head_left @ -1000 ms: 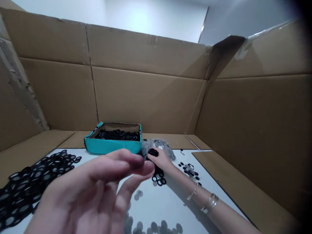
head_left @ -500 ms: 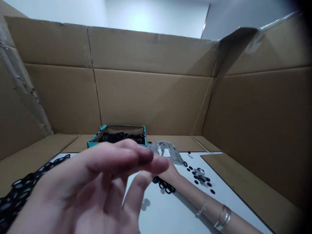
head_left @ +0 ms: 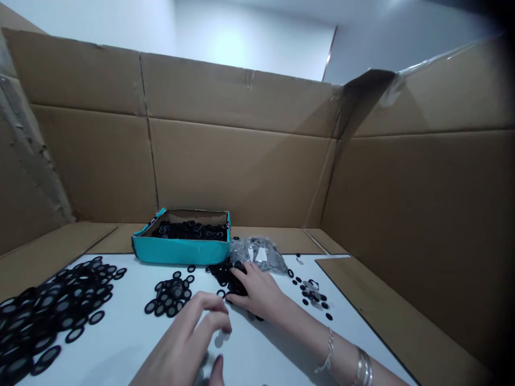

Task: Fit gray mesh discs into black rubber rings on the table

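My right hand (head_left: 257,292) presses its curled fingers into a clump of black rubber rings (head_left: 225,276) and seems to grip some of them. My left hand (head_left: 189,332) hangs low over the white table (head_left: 124,343), with fingers curled and thumb apart, and I see nothing in it. Closest to it lies a pile of black rings with grey centres (head_left: 171,297). A pale translucent disc (head_left: 219,340) lies just beneath its fingertips.
A teal box (head_left: 181,251) full of black rings stands at the back, with a clear bag of grey pieces (head_left: 257,254) beside it. A large ring heap (head_left: 52,316) covers the left, a small cluster (head_left: 311,292) lies right, and cardboard walls (head_left: 241,171) surround the table.
My left hand has dropped from close to the camera down towards the table, uncovering the ring pile. My right hand has moved left, and the view has tilted lower.
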